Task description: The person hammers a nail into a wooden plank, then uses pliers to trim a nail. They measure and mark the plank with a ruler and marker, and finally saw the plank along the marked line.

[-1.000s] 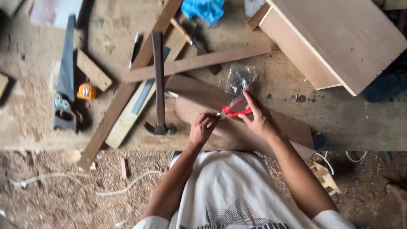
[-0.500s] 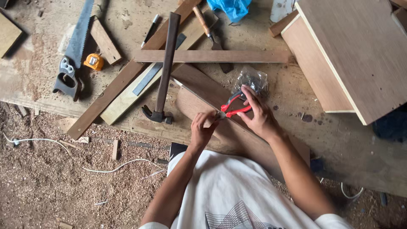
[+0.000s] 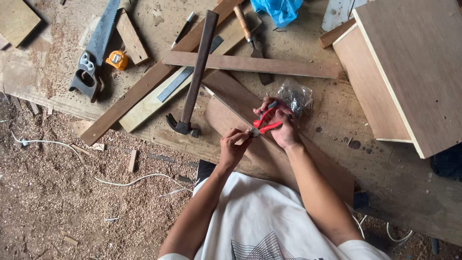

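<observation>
Red-handled pliers (image 3: 266,121), orange tape measure (image 3: 117,59), blue plastic bag (image 3: 279,9).
</observation>
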